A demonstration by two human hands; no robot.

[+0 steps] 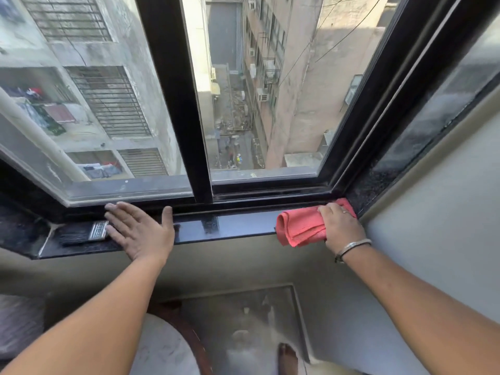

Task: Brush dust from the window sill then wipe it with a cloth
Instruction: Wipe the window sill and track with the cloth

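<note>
The black polished window sill point(230, 226) runs across the middle of the view below the black window frame. A folded red cloth point(300, 226) lies on the sill's right end, by the corner. My right hand point(341, 226) presses down on the cloth and grips it. A paint brush point(81, 234) with black bristles and a metal ferrule lies flat on the sill's left part. My left hand point(140, 228) rests flat on the sill with fingers spread, over the brush's handle end, which is hidden under it.
The black window frame point(186, 104) has a vertical bar in the middle, with glass panes looking onto buildings and an alley far below. A grey wall point(433, 212) meets the sill at the right. A round pale table top point(162, 347) sits below, near my body.
</note>
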